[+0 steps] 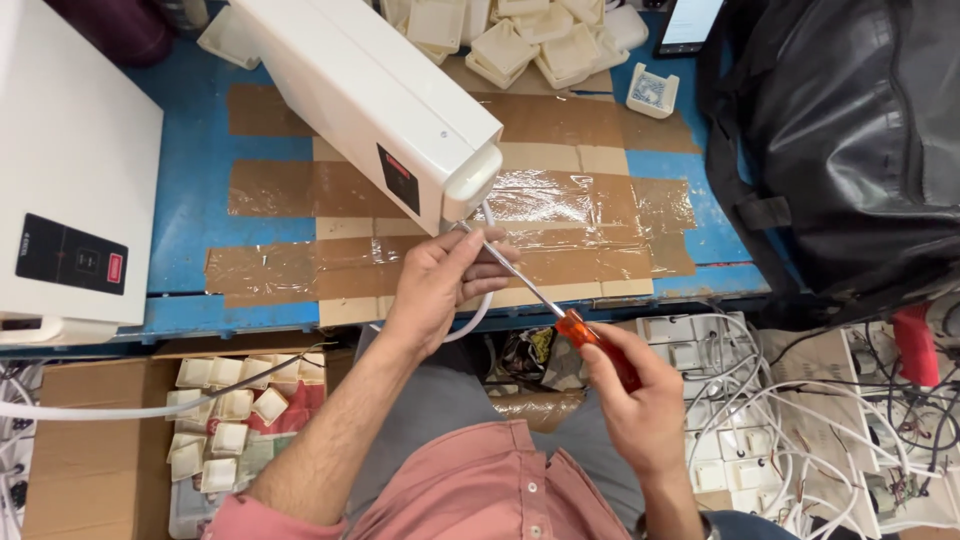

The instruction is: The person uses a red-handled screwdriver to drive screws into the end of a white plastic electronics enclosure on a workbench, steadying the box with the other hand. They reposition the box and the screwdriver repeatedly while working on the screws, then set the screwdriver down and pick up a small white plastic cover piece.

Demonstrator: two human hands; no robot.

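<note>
A: Nearest item?

B: Right hand [640,405], fingers wrapped tight on the orange handle of a screwdriver [575,327]. The shaft runs up and away from that grip toward the left hand.

A: Left hand?

B: Left hand [440,285], fingers curled, fingertips pinching the shaft just below its tip. A white cable [478,312] loops under the palm; contact with the palm cannot be told.

A: Where is the workpiece relative to the grip?

B: White housing [375,95], long and boxy, tilted, its near end directly above the left fingertips. The tip meets the underside of that end, beside the rounded end cap [472,178]. A dark label sits on the face toward the left hand.

A: Surface?

B: Blue bench [190,190], patched with brown tape and cardboard [560,215] under and beyond the housing.

A: Surroundings?

B: Left of the left hand, a second white unit [70,170] on the bench. Below it, a carton of small white parts [225,420]. Right of the right hand, wired white modules [740,400]. Beyond, a black bag [850,140]; at the far edge, a heap of cream plastic covers [520,40].
</note>
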